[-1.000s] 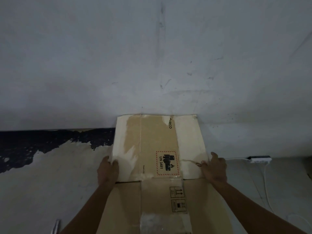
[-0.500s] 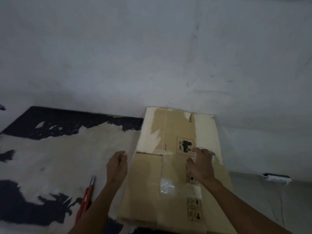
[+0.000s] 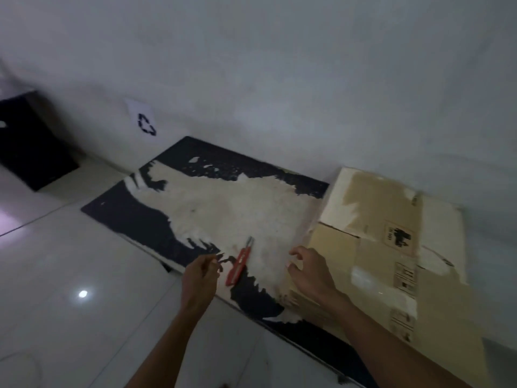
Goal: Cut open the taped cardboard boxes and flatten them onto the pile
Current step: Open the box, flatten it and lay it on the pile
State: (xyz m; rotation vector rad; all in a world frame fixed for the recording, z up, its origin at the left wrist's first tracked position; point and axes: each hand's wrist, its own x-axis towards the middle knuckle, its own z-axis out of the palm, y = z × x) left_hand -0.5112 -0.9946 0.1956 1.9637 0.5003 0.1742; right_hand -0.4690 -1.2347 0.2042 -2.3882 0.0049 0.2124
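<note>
Looking down, I see the mat (image 3: 223,208), black with its white worn patch, against the wall (image 3: 279,65), and the flattened box (image 3: 391,247) lying on its right part. My right hand (image 3: 310,273) hovers at the box's left edge, fingers loosely curled, grasping nothing. My left hand (image 3: 200,278) sits just beside the red cutter (image 3: 239,266) on the mat, fingers relaxed and empty.
</note>
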